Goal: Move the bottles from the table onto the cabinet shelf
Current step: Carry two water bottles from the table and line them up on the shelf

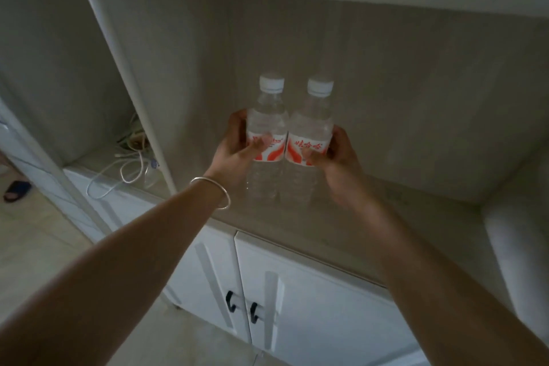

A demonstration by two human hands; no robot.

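Two clear water bottles with white caps and red-and-white labels stand upright side by side, touching, on the cabinet shelf [401, 217]. My left hand [237, 151] wraps around the left bottle [267, 116] at its label. My right hand [341, 160] grips the right bottle [313, 122] the same way. A silver bangle sits on my left wrist. The bottles' bases rest on or just above the shelf surface; I cannot tell which.
White cables [127, 169] lie tangled in the narrower compartment to the left, behind a vertical divider [142, 92]. Below the shelf are white cabinet doors with black handles [242, 306]. A rounded white object [517, 246] stands at the right. A dark slipper [17, 190] lies on the floor far left.
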